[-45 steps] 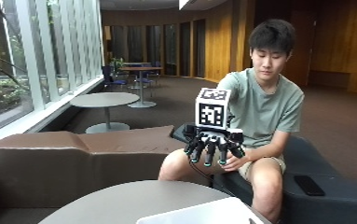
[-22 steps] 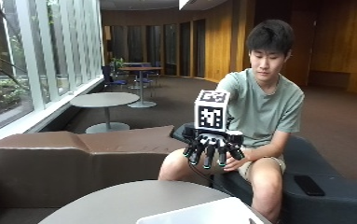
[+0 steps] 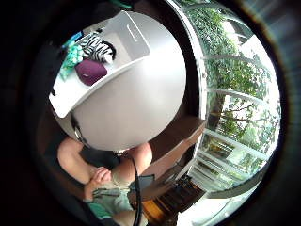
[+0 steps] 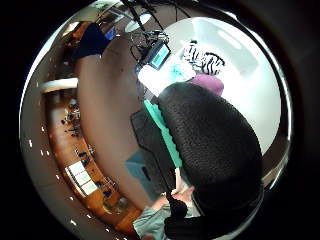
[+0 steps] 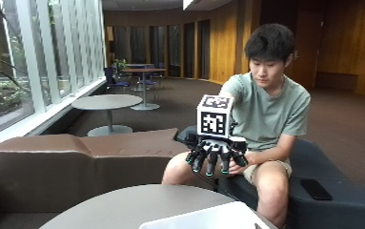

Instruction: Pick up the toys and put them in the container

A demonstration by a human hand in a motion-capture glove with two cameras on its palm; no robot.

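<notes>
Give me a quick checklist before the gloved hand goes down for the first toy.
1. Right hand free: ok, fingers hang relaxed and hold nothing.
2. Hand over the table: not ok, it hangs above the person's lap, short of the round table.
3. Toys in sight: ok, the zebra-striped toy, purple toy and teal toy lie together.
4. Toys sorted into the container: cannot tell; they already seem to lie on the white container.
5. Bare hand out of the way: ok, it rests at the lap.
</notes>
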